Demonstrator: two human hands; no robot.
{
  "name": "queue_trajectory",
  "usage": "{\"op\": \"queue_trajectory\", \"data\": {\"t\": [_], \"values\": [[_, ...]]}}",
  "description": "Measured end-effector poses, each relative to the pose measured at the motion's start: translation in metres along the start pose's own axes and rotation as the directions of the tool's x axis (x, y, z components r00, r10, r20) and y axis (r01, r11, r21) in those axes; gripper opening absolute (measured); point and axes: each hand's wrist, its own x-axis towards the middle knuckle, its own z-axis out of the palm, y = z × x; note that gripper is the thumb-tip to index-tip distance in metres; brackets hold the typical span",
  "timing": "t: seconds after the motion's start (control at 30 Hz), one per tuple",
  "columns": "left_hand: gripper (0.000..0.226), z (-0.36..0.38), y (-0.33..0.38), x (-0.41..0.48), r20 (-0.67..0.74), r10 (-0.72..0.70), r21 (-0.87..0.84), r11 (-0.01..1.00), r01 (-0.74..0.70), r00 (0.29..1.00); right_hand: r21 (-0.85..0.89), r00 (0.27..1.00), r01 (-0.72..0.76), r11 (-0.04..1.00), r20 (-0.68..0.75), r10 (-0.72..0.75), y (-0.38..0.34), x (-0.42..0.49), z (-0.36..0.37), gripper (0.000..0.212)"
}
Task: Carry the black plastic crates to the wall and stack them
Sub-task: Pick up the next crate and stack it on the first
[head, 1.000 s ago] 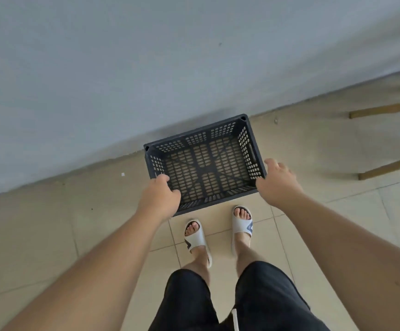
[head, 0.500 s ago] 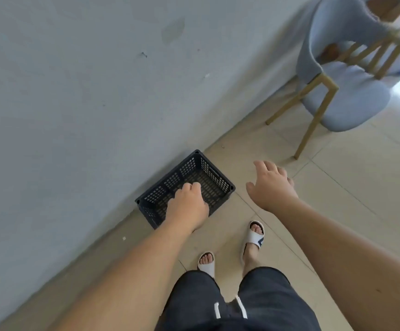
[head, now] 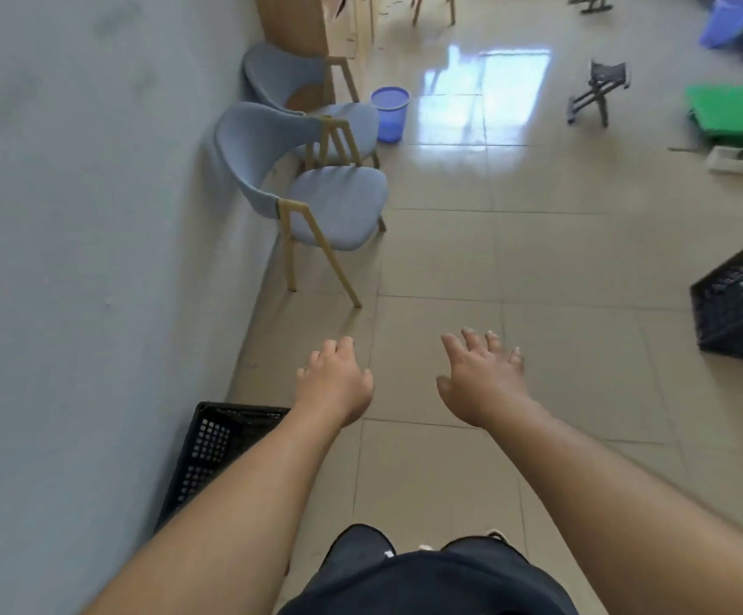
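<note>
One black perforated plastic crate (head: pixel 209 454) sits on the floor against the grey wall (head: pixel 72 259) at lower left, partly hidden behind my left forearm. A second black crate (head: pixel 742 304) stands on the tiles at the right edge, cut off by the frame. My left hand (head: pixel 334 383) hovers above the floor, to the upper right of the near crate, fingers loosely curled and holding nothing. My right hand (head: pixel 480 379) is out in front with fingers spread, also empty.
Two pale blue chairs (head: pixel 316 201) with wooden legs stand along the wall ahead. A blue bin (head: pixel 389 113) sits beyond them. A black folding stand (head: pixel 596 95), a green object (head: pixel 738 113) and a white box (head: pixel 735 159) lie at far right.
Both hands have let go of the crate, which now rests by the wall. The view has swung right, away from the wall, bringing the room and a second crate into sight.
</note>
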Motion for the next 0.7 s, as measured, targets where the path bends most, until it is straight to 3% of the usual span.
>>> {"op": "queue_trajectory", "data": {"t": [0.33,0.7], "values": [[0.061,0.055,0.291,-0.001,0.167,0.329,0.188,0.915,-0.357,0.930,0.180,0.919,-0.388,0.904,0.003,0.394,0.280,-0.069,-0.015,0.069],[0.055,0.078,0.505,0.061,0.251,0.535,0.294,0.752,-0.590,0.807,0.366,0.766,-0.610,0.703,0.046,0.641,0.470,-0.050,-0.040,0.067]]}}
